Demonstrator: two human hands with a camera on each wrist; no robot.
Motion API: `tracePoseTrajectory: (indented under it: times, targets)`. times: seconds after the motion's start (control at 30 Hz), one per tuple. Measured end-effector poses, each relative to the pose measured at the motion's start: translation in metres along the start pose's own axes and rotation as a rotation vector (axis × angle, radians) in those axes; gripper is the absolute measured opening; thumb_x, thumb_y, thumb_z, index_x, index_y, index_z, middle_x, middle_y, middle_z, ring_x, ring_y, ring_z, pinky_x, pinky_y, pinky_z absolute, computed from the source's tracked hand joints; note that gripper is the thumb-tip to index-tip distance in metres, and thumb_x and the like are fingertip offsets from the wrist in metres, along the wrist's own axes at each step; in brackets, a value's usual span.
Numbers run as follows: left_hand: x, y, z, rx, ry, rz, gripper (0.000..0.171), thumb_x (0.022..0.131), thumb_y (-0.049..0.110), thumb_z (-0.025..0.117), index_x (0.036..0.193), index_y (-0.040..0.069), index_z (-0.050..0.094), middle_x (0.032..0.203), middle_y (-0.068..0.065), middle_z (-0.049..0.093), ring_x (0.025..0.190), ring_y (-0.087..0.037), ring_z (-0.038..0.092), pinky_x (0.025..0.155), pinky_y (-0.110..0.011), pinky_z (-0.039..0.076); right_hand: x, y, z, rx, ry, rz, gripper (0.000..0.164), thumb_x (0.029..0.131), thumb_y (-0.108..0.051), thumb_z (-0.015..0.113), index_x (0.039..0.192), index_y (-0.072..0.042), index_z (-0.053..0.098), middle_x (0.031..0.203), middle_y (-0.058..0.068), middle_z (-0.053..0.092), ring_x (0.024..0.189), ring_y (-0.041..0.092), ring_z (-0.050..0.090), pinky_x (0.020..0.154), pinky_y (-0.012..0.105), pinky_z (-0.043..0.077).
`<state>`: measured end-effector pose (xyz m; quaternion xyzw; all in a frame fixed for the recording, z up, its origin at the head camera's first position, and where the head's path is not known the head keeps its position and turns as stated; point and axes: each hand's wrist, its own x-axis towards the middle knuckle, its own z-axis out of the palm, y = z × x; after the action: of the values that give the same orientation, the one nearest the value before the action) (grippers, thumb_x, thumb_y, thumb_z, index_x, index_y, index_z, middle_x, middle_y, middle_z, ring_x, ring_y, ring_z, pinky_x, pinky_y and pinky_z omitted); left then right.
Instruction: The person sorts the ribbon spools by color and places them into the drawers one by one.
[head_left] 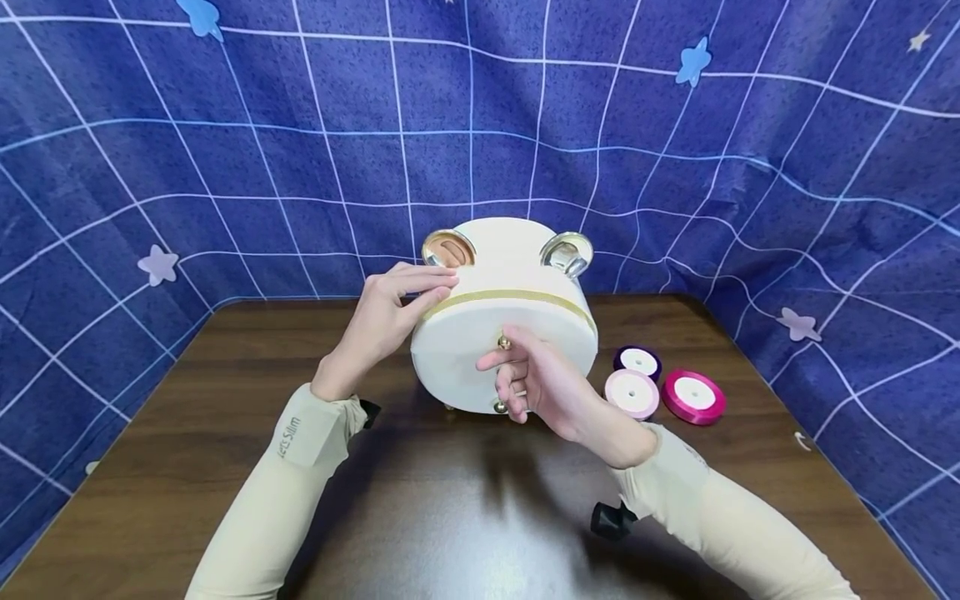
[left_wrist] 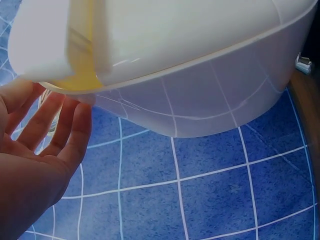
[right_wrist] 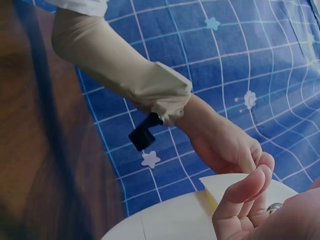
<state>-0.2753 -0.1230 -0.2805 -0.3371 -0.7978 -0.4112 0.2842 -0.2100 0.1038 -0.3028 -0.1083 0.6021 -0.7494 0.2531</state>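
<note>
A white rounded box (head_left: 517,250) with a gold trim band (head_left: 510,294) stands at the table's back. Two round, shiny gold ears (head_left: 448,248) jut from its top. My left hand (head_left: 386,312) touches the box's upper left side by the trim, fingers fairly straight; in the left wrist view its fingertips meet the rim (left_wrist: 72,92) from below. In front of the box, my right hand (head_left: 543,379) has its upper fingertip at the higher gold knob (head_left: 504,341), other fingers loosely curled. Near the curled fingers is a lower knob (head_left: 500,407). The right wrist view shows the upper knob (right_wrist: 274,207) beside the fingers.
Right of the box lie ribbon spools: a dark purple one (head_left: 638,362), a pale pink one (head_left: 632,393) and a magenta one (head_left: 693,397). A blue gridded cloth (head_left: 480,158) hangs behind the brown wooden table (head_left: 420,508).
</note>
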Motion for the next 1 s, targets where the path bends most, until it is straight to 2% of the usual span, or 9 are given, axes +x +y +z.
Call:
tracePoseTrajectory:
  times: [0.6,1.0]
  targets:
    - [0.0,0.0,0.0,-0.017,-0.002,-0.002,0.02,0.088,0.012,0.07,0.107,0.01,0.075,0.113,-0.007,0.073,0.102,-0.019,0.063,0.089,-0.024,0.046,-0.037,0.01,0.011,-0.068,-0.09,-0.014,0.045,0.102,-0.041,0.036,0.097,-0.006,0.062,0.052,-0.003,0.06,0.04,0.009,0.05,0.044,0.023,0.04]
    - [0.0,0.001,0.001,-0.03,0.007,0.008,0.019,0.087,0.012,0.071,0.106,0.01,0.076,0.113,-0.006,0.073,0.101,-0.019,0.064,0.085,-0.021,0.044,-0.056,0.016,0.011,-0.102,-0.123,-0.069,0.047,0.103,-0.04,0.036,0.099,-0.002,0.063,0.053,-0.003,0.062,0.041,0.007,0.053,0.043,0.022,0.042]
